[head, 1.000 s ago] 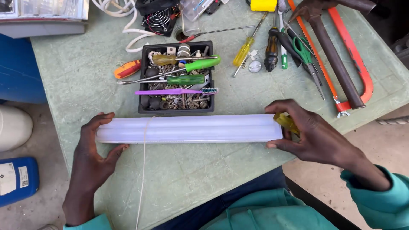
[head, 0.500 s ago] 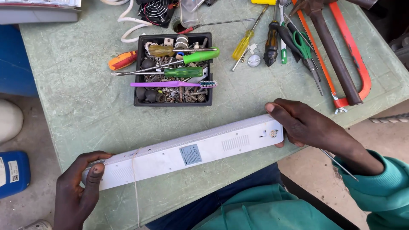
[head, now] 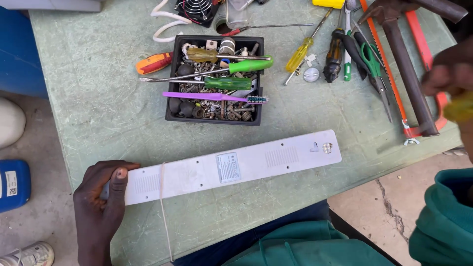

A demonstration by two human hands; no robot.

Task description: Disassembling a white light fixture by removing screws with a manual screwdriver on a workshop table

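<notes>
Now left hand (head: 101, 207) on white light bar (head: 231, 167)

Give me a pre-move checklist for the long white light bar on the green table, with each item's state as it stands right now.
1. Long white plastic light bar lying flat, back panel up: ok.
2. Left hand gripping the bar's left end: ok.
3. Right hand off the bar, raised: ok.
4. Blurred yellow object at the right hand, identity: cannot tell.
5. Thin white cord crossing the bar, out of the way: not ok.
6. Black plastic parts tray apart from the bar: ok.
</notes>
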